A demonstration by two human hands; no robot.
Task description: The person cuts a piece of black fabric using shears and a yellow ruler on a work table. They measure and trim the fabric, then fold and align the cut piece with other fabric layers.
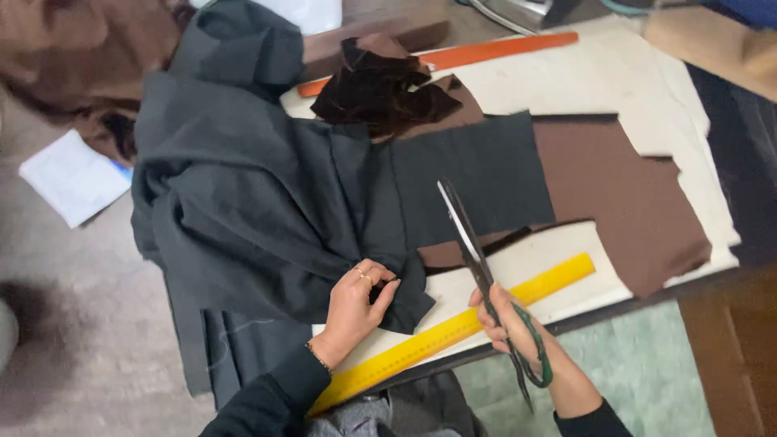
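Charcoal cloth (267, 202) pinched at its near edge by left hand (356, 311); right hand (510, 324) grips open scissors (477, 259), blades must meet that edge.

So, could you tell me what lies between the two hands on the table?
In the head view, the yellow ruler and bare cream table cover lie between left hand and right hand.

No packages, labels, signs or screens (fabric only).

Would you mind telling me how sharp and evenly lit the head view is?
Head view: soft, even light, no glare; the long steel scissors in the right hand look slightly blurred; folds of the dark grey cloth lose detail in shadow.
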